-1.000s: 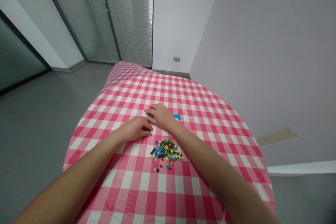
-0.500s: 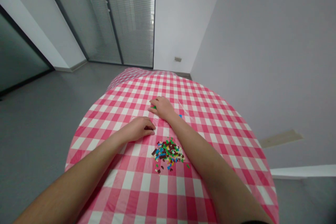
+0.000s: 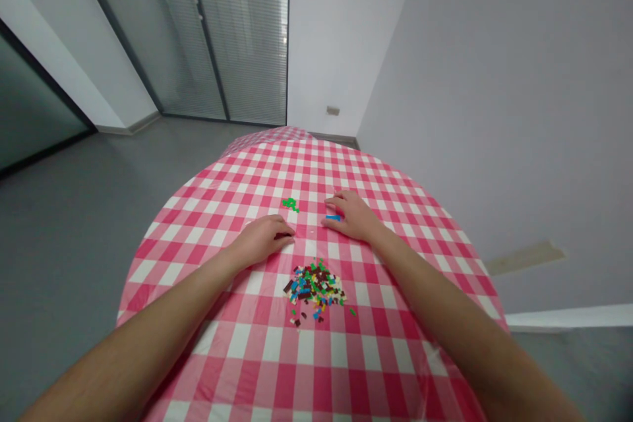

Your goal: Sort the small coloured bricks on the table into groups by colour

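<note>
While the mixed pile [image 3: 315, 285] sits centrally, both arms [image 3: 420, 290] flank it.
Beyond the pile's left edge, the left hand [image 3: 264, 237] curls loosely; I cannot tell if it holds anything. Farther beyond the pile, green bits [image 3: 290, 203] lie grouped, probably to keep colours apart. Beyond its right side, blue bits [image 3: 333, 217] lie between thumb and fingers of the half-open right hand [image 3: 356, 216], likely cupped to steady them; contact unclear.
</note>
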Available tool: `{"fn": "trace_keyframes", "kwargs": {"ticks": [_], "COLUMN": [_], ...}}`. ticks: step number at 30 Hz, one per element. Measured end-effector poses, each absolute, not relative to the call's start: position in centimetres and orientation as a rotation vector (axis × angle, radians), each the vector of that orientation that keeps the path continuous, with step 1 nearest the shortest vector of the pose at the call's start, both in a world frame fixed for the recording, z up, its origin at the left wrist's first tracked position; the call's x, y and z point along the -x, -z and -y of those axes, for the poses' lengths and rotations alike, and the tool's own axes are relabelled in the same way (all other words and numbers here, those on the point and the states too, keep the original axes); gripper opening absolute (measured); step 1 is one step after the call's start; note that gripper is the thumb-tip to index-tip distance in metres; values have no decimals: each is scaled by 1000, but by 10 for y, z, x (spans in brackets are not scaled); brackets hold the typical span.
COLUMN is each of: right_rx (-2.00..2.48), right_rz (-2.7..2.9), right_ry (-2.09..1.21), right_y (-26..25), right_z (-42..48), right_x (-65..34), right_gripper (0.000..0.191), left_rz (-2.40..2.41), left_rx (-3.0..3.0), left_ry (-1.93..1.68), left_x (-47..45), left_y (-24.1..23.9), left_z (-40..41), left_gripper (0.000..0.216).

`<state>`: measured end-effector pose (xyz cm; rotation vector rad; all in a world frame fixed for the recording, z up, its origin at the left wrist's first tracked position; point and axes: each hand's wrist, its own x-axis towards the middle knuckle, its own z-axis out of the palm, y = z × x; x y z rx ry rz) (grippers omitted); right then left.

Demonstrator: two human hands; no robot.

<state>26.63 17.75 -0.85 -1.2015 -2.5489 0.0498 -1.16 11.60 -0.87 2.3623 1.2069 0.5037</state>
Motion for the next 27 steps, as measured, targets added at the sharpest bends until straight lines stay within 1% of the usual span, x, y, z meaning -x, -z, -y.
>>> {"fn": "trace_keyframes", "kwargs": {"ticks": [4,10,18,24,27], "right_rx": [1212,1326,1413,1436,1430], "right_rz": [2624,2539,2509,2483,2452], "right_ry": [-33,60,129,112,91], "right_y": [12,18,15,15,12], "right_z": [-173,-194,-217,-221,-213], "right_x": [-273,-266,-258,-256,-251], "right_gripper": [62,53,53,49,44], "left_rz": [-1211,-1218,-1195,-1184,-1168], "left_rx": [-2363,-2319,-2303,-2282,-2270], "left_ry": [-539,-549,-563,-545,-568], "left_x": [11,12,12,13,14], "left_y": [10,10,9,9,8], "left_z": [-118,-118,-118,-118,-117], "left_gripper": [20,18,17,17,17]}}
